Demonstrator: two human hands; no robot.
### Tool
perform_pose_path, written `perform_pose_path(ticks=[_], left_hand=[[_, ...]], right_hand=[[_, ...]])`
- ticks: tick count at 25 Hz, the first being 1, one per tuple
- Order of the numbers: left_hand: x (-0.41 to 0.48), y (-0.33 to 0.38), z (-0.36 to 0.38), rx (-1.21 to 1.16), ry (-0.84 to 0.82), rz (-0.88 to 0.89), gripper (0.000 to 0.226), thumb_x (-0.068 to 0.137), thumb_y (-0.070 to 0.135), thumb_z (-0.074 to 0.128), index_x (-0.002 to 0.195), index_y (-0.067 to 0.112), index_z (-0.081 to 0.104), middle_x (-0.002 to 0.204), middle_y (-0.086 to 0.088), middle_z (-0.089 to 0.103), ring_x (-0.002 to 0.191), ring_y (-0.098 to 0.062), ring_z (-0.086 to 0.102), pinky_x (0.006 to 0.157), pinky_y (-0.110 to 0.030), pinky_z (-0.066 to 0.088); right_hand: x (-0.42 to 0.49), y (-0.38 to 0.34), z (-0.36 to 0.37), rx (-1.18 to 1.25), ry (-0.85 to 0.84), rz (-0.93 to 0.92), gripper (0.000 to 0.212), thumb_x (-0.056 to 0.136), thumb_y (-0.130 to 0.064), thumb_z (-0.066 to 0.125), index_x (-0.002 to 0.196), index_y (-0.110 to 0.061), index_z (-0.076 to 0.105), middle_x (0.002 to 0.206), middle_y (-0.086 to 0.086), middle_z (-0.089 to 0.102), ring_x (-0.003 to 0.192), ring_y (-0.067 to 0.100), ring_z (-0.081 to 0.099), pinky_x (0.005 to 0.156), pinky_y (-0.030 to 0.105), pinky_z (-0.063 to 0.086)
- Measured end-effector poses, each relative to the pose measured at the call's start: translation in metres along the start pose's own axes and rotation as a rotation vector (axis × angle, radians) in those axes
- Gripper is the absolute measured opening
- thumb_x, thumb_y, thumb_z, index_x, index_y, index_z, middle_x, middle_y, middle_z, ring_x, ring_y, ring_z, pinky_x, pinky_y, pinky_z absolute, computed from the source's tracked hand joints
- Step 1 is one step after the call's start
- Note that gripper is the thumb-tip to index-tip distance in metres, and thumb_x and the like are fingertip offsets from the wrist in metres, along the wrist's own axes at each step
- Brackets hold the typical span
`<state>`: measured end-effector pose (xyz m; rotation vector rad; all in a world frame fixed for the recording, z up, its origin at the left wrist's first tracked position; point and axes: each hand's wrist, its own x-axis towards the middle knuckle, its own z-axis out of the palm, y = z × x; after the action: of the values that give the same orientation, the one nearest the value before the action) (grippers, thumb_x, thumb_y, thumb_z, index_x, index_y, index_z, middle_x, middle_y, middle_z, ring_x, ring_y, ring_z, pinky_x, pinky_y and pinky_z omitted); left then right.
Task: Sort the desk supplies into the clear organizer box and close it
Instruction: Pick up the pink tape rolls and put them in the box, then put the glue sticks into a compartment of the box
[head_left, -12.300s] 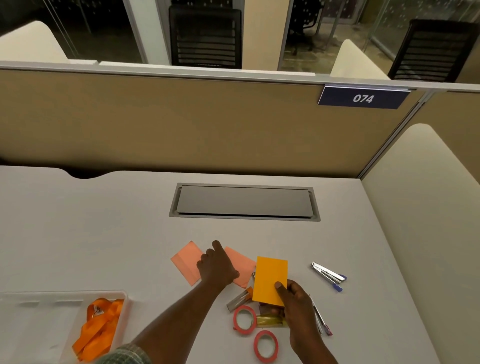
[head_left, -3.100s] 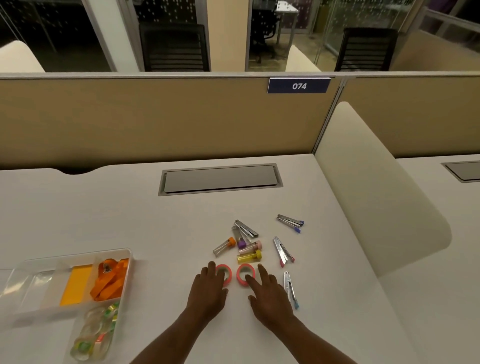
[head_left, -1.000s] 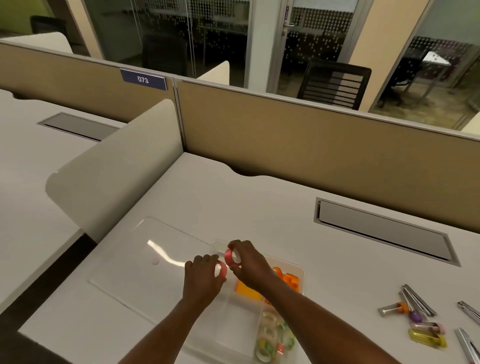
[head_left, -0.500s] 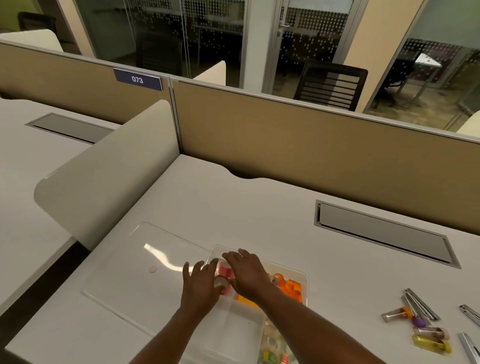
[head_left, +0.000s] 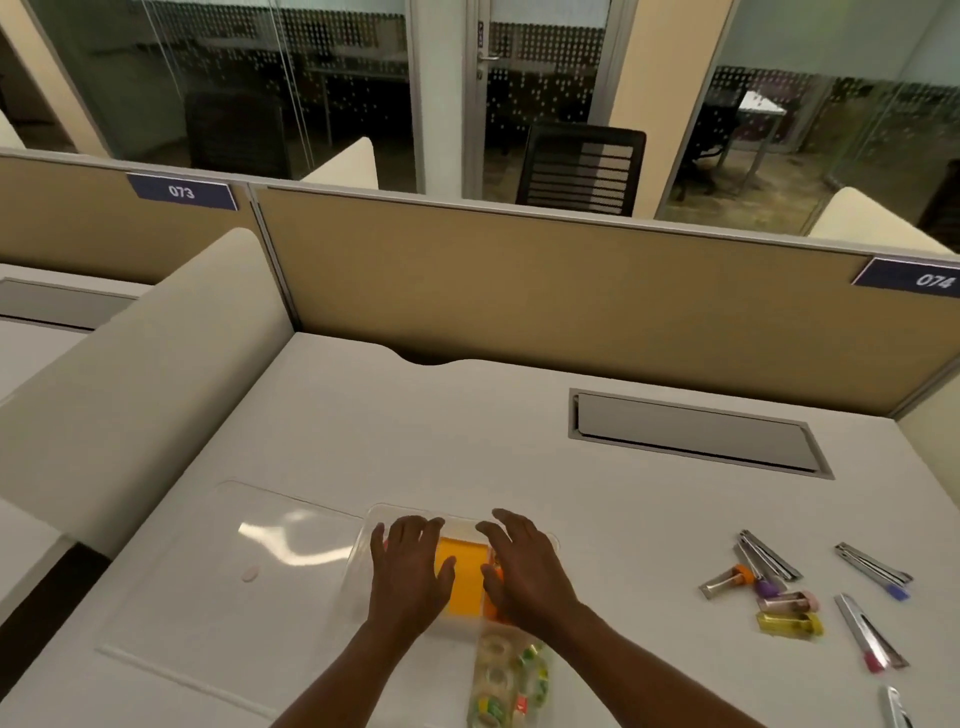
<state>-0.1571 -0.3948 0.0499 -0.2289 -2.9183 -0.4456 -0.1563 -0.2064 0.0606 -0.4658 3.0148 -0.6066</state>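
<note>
Organizer box (head_left: 356, 570) lay at the near side of the desk (head_left: 441, 441), long axis apparently running from me toward the partition (head_left: 519, 291). Clear lid (head_left: 234, 571) lay flat just left; bare surface stretched beyond. I held left hand (head_left: 410, 569) and right hand (head_left: 524, 571) over its far compartments, fingers spread, gripping nothing, orange pad (head_left: 462, 582) showing between them.

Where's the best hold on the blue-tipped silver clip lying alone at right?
Probably pinch the blue-tipped silver clip across its narrow middle, coming from above: it lies flat, long and thin, with bare desk on both sides for the fingertips.
</note>
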Motion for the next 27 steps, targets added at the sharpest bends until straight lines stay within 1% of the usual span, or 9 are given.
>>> perform_pose_path(ticks=[3, 5, 9, 13, 16, 18, 20, 24, 27], left_hand=[[0.009, 0.041, 0.005, -0.037, -0.007, 0.058, 0.044, 0.072, 0.034, 0.071, 0.112, 0.016, 0.067, 0.104, -0.003, 0.067, 0.104, -0.027, 0.063, 0.098, -0.056, 0.041], [0.014, 0.071, 0.011, -0.07, -0.01, 0.088, 0.042, 0.074, 0.031, 0.07, 0.113, 0.015, 0.067, 0.105, -0.004, 0.066, 0.105, -0.027, 0.063, 0.099, -0.056, 0.039], [0.018, 0.131, 0.026, -0.079, -0.086, 0.158, 0.046, 0.075, 0.03, 0.076, 0.117, 0.014, 0.065, 0.11, -0.006, 0.066, 0.109, -0.029, 0.061, 0.102, -0.056, 0.038], [0.015, 0.192, 0.045, -0.085, -0.164, 0.228, 0.044, 0.081, 0.034, 0.071, 0.12, 0.016, 0.064, 0.117, -0.007, 0.065, 0.112, -0.029, 0.06, 0.104, -0.052, 0.039], [0.008, 0.237, 0.06, -0.107, -0.213, 0.288, 0.043, 0.08, 0.033, 0.073, 0.118, 0.015, 0.065, 0.114, -0.007, 0.066, 0.108, -0.029, 0.061, 0.099, -0.05, 0.042], [0.004, 0.267, 0.071, -0.116, -0.238, 0.341, 0.042, 0.077, 0.031, 0.075, 0.115, 0.015, 0.066, 0.109, -0.006, 0.066, 0.101, -0.029, 0.063, 0.093, -0.048, 0.045], [0.0, 0.293, 0.079, -0.116, -0.277, 0.377, 0.042, 0.077, 0.032, 0.074, 0.115, 0.016, 0.065, 0.108, -0.004, 0.065, 0.098, -0.028, 0.063, 0.089, -0.045, 0.046], [-0.006, 0.346, 0.098, -0.119, -0.34, 0.432, 0.042, 0.079, 0.034, 0.072, 0.117, 0.017, 0.065, 0.112, -0.004, 0.064, 0.099, -0.027, 0.062, 0.087, -0.041, 0.046], [-0.012, 0.376, 0.115, -0.133, -0.385, 0.45, 0.042, 0.081, 0.033, 0.07, 0.12, 0.017, 0.063, 0.124, -0.006, 0.062, 0.108, -0.027, 0.06, 0.087, -0.039, 0.048]], right_hand=[[-0.027, 0.025, -0.019, 0.016, 0.034, 0.049, 0.053, 0.096, -0.039, 0.046, 0.146, -0.025, 0.04, 0.158, 0.001, 0.032, 0.146, 0.018, 0.026, 0.117, 0.034, 0.025], [-0.046, 0.045, -0.03, 0.018, 0.048, 0.079, 0.051, 0.096, -0.039, 0.045, 0.145, -0.024, 0.041, 0.157, 0.002, 0.033, 0.146, 0.019, 0.027, 0.117, 0.034, 0.025], [-0.085, 0.09, -0.051, 0.024, 0.077, 0.151, 0.05, 0.094, -0.032, 0.048, 0.143, -0.023, 0.043, 0.155, 0.003, 0.036, 0.145, 0.02, 0.029, 0.116, 0.035, 0.028], [-0.134, 0.139, -0.068, 0.027, 0.111, 0.246, 0.049, 0.091, -0.028, 0.052, 0.14, -0.024, 0.047, 0.151, 0.003, 0.042, 0.141, 0.02, 0.036, 0.112, 0.034, 0.033], [-0.173, 0.177, -0.075, 0.034, 0.122, 0.335, 0.049, 0.089, -0.028, 0.053, 0.138, -0.023, 0.049, 0.148, 0.004, 0.046, 0.138, 0.021, 0.041, 0.11, 0.035, 0.036], [-0.199, 0.202, -0.078, 0.028, 0.121, 0.399, 0.049, 0.089, -0.029, 0.054, 0.137, -0.024, 0.05, 0.147, 0.003, 0.048, 0.136, 0.021, 0.043, 0.108, 0.035, 0.038], [-0.22, 0.223, -0.08, 0.012, 0.116, 0.449, 0.049, 0.089, -0.031, 0.054, 0.137, -0.024, 0.05, 0.145, 0.002, 0.05, 0.134, 0.021, 0.045, 0.107, 0.035, 0.04], [-0.261, 0.264, -0.087, -0.021, 0.148, 0.542, 0.048, 0.085, -0.032, 0.059, 0.132, -0.023, 0.056, 0.139, 0.003, 0.056, 0.126, 0.023, 0.054, 0.101, 0.039, 0.046], [-0.284, 0.29, -0.092, -0.04, 0.154, 0.596, 0.048, 0.086, -0.033, 0.058, 0.133, -0.024, 0.056, 0.139, 0.002, 0.056, 0.126, 0.022, 0.054, 0.103, 0.038, 0.045]])
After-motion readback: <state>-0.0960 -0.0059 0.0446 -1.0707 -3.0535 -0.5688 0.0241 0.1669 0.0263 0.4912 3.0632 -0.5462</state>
